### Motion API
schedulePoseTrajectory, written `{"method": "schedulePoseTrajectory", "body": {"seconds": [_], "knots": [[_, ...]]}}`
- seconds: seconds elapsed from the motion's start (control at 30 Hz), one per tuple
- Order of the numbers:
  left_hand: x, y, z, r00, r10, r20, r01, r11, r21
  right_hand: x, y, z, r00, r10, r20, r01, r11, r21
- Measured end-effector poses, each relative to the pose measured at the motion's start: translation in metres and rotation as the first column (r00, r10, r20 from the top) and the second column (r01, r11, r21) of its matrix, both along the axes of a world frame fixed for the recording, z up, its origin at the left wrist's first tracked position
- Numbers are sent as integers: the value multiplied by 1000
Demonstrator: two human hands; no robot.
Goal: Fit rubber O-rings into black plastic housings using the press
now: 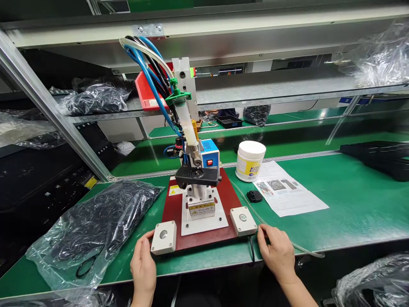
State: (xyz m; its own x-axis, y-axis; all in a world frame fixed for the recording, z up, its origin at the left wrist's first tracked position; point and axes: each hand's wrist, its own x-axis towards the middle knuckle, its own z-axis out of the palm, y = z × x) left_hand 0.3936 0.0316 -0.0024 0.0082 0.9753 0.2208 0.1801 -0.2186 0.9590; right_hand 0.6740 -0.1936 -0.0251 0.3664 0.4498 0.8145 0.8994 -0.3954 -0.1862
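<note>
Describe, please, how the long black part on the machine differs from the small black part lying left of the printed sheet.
The long black part looks clearly larger than the small black part. The long black part is elongated; the small black part is compact and blocky. The long black part sits raised on a metal fixture, while the small black part lies on the green bench. Both are black.

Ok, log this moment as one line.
left hand: beside left button box | right hand: beside right button box | black part: on metal fixture | white tub: on green bench
</note>
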Motion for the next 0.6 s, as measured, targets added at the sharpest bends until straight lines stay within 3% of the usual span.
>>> {"method": "schedulePoseTrajectory", "body": {"seconds": [0.6], "knots": [[-1, 2, -5, 1000, 2, -2, -2, 1000, -20, -1, 0, 2, 1000, -24, 8, 24, 1000, -13]]}}
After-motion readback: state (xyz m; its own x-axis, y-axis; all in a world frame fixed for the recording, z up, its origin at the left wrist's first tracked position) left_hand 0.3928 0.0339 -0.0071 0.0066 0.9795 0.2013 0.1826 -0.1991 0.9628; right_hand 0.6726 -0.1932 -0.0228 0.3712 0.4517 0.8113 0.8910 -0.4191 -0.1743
